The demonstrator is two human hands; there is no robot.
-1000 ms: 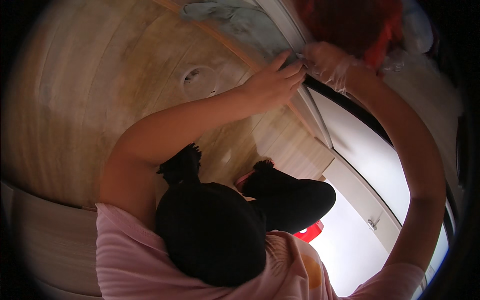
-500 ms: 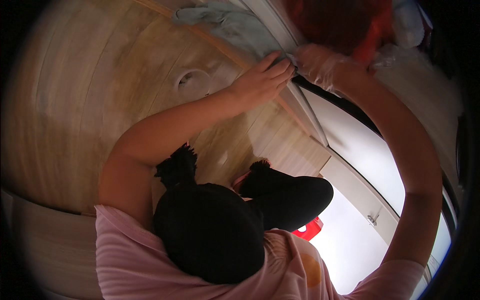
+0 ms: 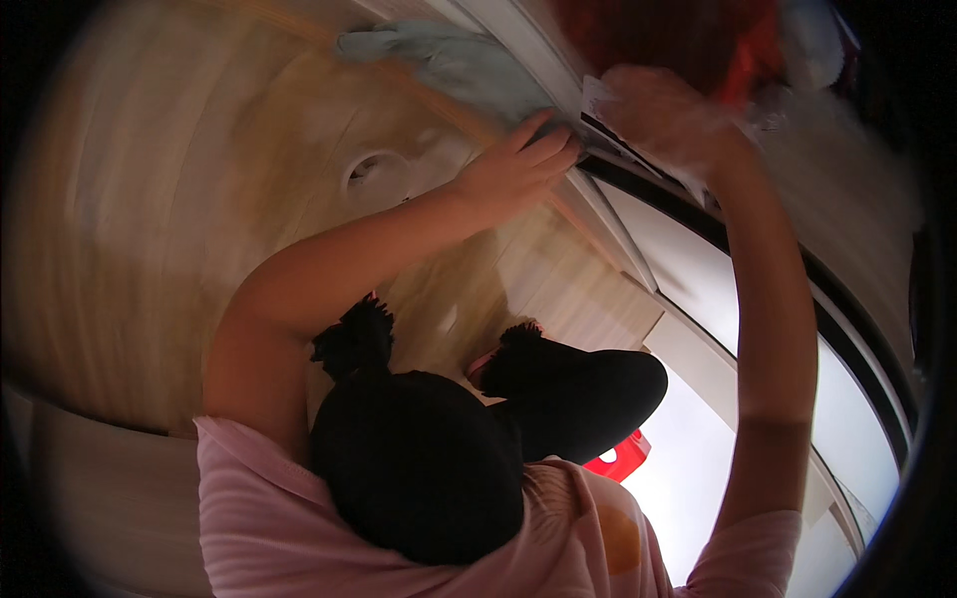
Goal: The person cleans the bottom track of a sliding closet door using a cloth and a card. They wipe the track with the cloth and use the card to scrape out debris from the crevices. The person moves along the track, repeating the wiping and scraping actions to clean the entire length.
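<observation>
My left hand is closed, its fingers curled over a dark grey fold beside a pale frame edge. The fold appears to belong to a grey-green cloth stretching away to the upper left. To the right of it, over a black-edged white panel, my right hand is smeared by motion. Thin clear plastic surrounds that hand and its wrist. A small white piece shows at its fingertips; whether they grip it I cannot tell.
Beyond my right hand is a blurred dark red thing. A round, pale, see-through object lies on the wooden floor left of my left forearm. A red object lies on a bright white surface beside my knee.
My right hand has pulled up and to the right, away from my left hand, and its forearm has swung inward. My left hand has barely shifted.
</observation>
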